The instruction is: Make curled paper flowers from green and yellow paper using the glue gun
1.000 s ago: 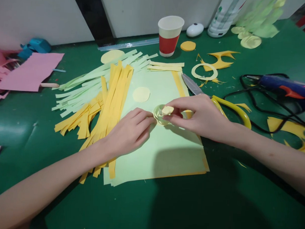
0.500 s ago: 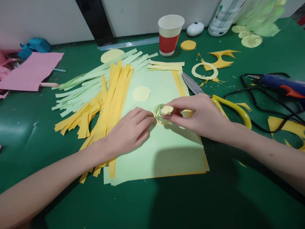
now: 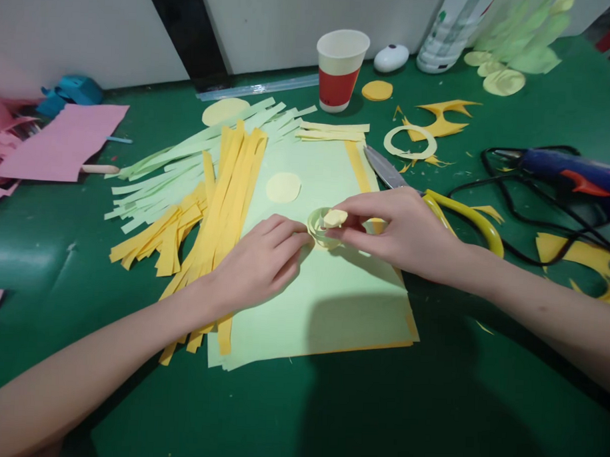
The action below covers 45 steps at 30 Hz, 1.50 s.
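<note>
A small coil of pale yellow-green paper (image 3: 325,226) sits on a light green sheet (image 3: 322,296) in the middle of the green table. My right hand (image 3: 399,232) pinches the coil's top between thumb and fingers. My left hand (image 3: 256,263) rests on the sheet with its fingertips against the coil's left side. A pale yellow paper disc (image 3: 283,187) lies on the sheet just beyond my left hand. Orange paper strips (image 3: 226,199) and light green strips (image 3: 172,167) fan out to the left.
Yellow-handled scissors (image 3: 460,217) lie right of my right hand. A blue glue gun (image 3: 572,174) with a black cord lies at far right. A red-and-white paper cup (image 3: 340,70), a paper ring (image 3: 409,142), orange scraps and pink paper (image 3: 62,143) surround the sheet.
</note>
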{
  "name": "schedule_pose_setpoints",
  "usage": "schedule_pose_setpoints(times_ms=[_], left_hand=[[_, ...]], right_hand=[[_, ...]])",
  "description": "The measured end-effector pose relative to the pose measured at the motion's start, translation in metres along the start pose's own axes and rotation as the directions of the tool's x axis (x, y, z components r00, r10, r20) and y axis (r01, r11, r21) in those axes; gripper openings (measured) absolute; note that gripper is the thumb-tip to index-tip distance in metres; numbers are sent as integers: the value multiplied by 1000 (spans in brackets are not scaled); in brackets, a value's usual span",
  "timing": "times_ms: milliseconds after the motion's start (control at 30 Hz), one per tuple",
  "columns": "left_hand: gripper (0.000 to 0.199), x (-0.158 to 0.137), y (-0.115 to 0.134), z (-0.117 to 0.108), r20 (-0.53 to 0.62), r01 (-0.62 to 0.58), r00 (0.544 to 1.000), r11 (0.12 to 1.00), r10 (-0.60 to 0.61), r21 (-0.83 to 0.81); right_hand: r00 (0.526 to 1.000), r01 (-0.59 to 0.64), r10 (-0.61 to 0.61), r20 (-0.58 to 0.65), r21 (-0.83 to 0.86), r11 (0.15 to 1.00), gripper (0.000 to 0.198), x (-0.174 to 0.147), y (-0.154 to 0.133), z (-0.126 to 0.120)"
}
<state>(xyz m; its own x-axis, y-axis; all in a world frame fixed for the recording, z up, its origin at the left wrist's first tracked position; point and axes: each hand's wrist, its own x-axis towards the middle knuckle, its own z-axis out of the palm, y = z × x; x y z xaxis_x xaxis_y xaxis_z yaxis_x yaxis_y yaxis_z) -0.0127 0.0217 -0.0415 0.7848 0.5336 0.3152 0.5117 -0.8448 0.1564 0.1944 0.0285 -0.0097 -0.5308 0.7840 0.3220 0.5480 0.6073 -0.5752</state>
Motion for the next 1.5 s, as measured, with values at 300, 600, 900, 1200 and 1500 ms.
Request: schedule_pose_setpoints(times_ms=[300,600,900,1200,1500], left_hand=[[17,1,1,0,13,8,1000,1000,-8,2],[17,1,0,0,20,16,1000,1000,-15,-11],[18,1,0,0,33,8,999,1000,-7,-10],[15,0,0,0,18,14,1000,1000,-14,1],[14,2,3,-2,1,86,996,996,-86,16]], right_hand=[[1000,-23,23,14,13,1000,14,0,-1,0],[999,-35,35,6,67,997,10,1,-1,-3],[997,-79,80,-2,155,985,3,0,-5,-5],[991,-127,131,-11,160,979,9,1,-6,-6],[987,-157,160,-10,167,973,8,1,-8,-5]])
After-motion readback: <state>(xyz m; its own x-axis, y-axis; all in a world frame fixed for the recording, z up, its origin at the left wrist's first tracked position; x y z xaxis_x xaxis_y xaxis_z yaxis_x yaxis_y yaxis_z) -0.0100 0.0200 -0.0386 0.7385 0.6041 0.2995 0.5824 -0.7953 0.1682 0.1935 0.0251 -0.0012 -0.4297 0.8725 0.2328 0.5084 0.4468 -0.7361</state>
